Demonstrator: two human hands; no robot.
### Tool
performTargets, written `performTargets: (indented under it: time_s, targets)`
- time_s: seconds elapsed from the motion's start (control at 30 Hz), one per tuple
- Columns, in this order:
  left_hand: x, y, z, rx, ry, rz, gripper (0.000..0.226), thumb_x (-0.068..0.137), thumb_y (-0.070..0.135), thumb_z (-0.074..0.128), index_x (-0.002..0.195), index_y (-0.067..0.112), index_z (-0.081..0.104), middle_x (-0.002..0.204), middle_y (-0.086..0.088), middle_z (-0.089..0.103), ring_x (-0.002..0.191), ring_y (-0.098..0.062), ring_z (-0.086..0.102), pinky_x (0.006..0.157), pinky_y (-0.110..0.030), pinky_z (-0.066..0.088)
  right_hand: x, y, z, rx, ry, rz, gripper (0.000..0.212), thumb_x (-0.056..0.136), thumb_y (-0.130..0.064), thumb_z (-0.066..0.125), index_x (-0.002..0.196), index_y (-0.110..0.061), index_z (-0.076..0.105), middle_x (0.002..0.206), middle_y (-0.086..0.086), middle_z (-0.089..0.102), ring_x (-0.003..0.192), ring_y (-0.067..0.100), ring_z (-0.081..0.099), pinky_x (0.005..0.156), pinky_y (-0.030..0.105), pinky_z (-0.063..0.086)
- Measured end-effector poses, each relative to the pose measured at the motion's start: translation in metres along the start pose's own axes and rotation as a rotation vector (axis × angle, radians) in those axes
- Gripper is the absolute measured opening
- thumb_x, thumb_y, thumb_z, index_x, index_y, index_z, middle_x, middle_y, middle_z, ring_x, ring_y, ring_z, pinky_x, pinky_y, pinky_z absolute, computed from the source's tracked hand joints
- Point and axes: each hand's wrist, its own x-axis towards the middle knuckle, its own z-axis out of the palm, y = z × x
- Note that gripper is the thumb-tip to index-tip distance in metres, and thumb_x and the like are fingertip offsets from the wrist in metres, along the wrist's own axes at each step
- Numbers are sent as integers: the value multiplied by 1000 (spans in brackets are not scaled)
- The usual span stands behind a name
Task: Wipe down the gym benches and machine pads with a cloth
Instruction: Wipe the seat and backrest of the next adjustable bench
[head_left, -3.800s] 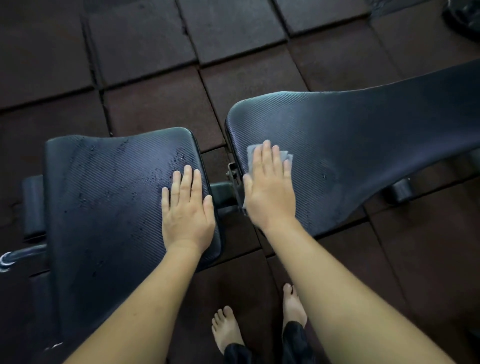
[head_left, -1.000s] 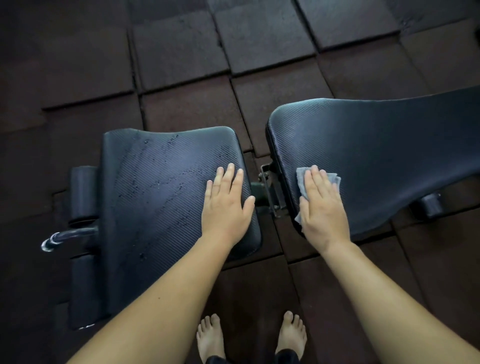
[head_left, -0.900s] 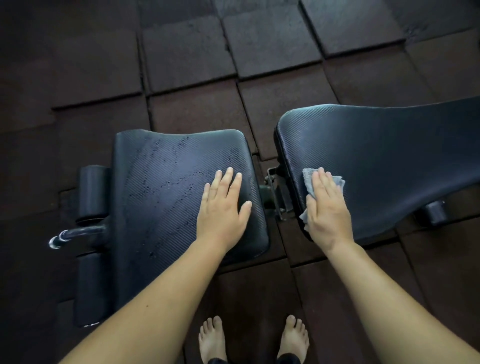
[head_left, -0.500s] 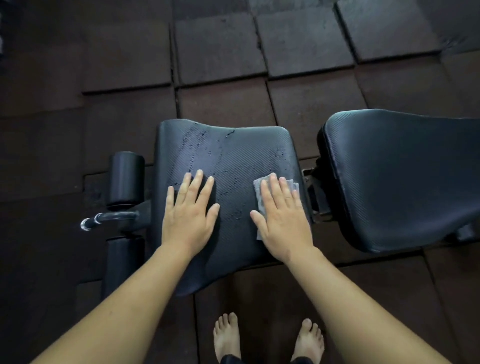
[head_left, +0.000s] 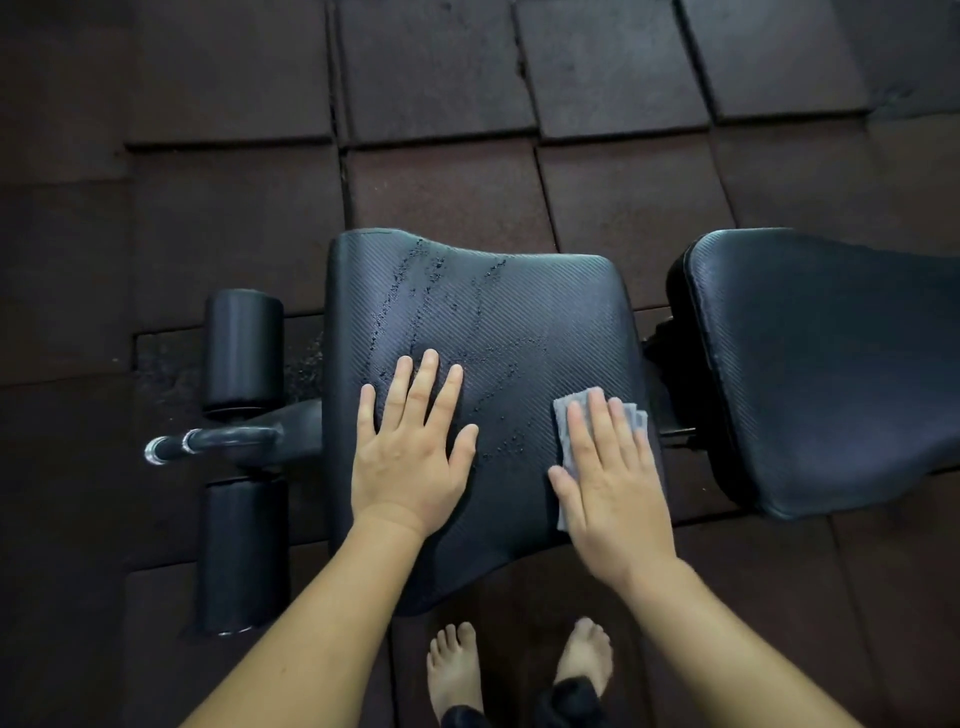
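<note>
A black textured seat pad of a gym bench fills the centre, dotted with droplets across its far and middle part. My left hand rests flat on the pad's near left area, fingers straight and spread. My right hand presses a small folded grey cloth flat against the pad's right edge; most of the cloth is hidden under my palm. The longer black back pad lies to the right, across a narrow gap.
Two black foam rollers and a chromed bar end stick out left of the seat. Dark rubber floor tiles surround the bench. My bare feet stand just below the seat's near edge.
My right hand with the cloth has left the back pad and crossed onto the seat pad's right side. My left hand has slid left along the seat. The view has shifted left.
</note>
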Motion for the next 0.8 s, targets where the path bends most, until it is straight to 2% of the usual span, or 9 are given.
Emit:
performTargets:
  time_s: [0.07, 0.27, 0.37, 0.47, 0.53, 0.67, 0.8]
  targets:
    - [1, -1, 0, 5, -2, 1, 66, 103, 55, 34, 163, 30, 28, 173, 2, 17, 160, -23, 16, 128, -55, 10, 28, 1, -4, -7, -12, 20, 70, 104, -51, 27, 164, -15, 17, 172, 10, 7, 159, 27, 3, 127, 50, 11]
    - [0, 1, -1, 2, 15, 2, 65, 103, 55, 34, 163, 29, 30, 173, 2, 20, 160, -23, 17, 127, -56, 13, 167, 1, -29, -46, -22, 89, 70, 106, -54, 16, 165, -18, 1, 172, 9, -7, 159, 25, -9, 128, 46, -4]
    - [0, 1, -1, 8, 10, -5, 66, 102, 55, 34, 163, 30, 29, 173, 3, 20, 159, -22, 17, 127, -56, 13, 136, -7, -22, -15, -13, 48, 71, 106, -53, 15, 165, -15, 1, 172, 10, -8, 159, 26, -10, 128, 47, -3]
    - [-1, 1, -1, 9, 3, -5, 66, 103, 55, 34, 163, 30, 29, 173, 3, 19, 160, -22, 17, 127, -57, 14, 51, -14, -7, -19, -27, -49, 72, 105, -52, 22, 165, -13, 9, 172, 12, 0, 159, 27, -4, 128, 48, 4]
    - [-1, 1, -1, 8, 0, -1, 66, 103, 55, 34, 163, 30, 29, 173, 3, 18, 160, -22, 16, 127, -57, 13, 28, -12, -4, -18, -41, -56, 72, 105, -53, 25, 165, -14, 14, 172, 11, 5, 159, 27, 1, 128, 48, 7]
    - [-1, 1, -2, 5, -24, -7, 66, 103, 55, 33, 164, 30, 26, 173, 3, 16, 160, -21, 13, 128, -56, 12, 109, -20, -19, -30, -33, -3, 76, 103, -59, 15, 165, -16, 9, 172, 11, 1, 159, 27, -1, 128, 48, 1]
    - [1, 0, -3, 1, -52, -14, 67, 103, 57, 32, 164, 31, 26, 174, 3, 15, 160, -21, 13, 128, -55, 11, 181, -37, -29, -38, -47, 43, 76, 105, -59, 17, 165, -15, -1, 172, 10, -7, 159, 27, -8, 128, 49, -3]
